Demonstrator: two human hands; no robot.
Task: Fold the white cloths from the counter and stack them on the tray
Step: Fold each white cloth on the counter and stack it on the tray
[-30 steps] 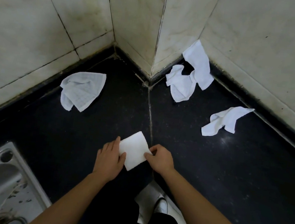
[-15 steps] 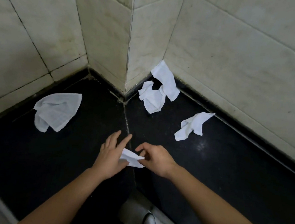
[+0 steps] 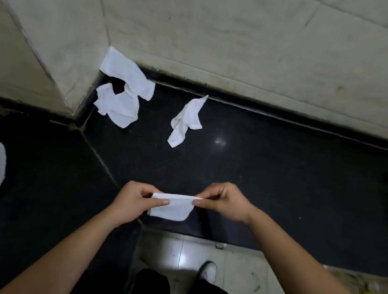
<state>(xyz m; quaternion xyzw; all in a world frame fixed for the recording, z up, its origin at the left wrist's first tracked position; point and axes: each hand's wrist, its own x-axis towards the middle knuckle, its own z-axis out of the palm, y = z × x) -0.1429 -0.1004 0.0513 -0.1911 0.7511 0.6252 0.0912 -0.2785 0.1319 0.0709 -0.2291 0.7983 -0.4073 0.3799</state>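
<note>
Hands come nearest: the left hand (image 3: 132,200) and the right hand (image 3: 225,203) each pinch an upper corner of the folded cloth (image 3: 173,209), stretching its top edge taut just above the worktop (image 3: 281,187), probably to square the fold. Thin, limp and white, it sags below. Farther off on the glossy black stone lies a twisted cloth (image 3: 186,121); a rumpled heap (image 3: 123,99) slumps against the matte tiled wall (image 3: 225,40). No tray shows.
</note>
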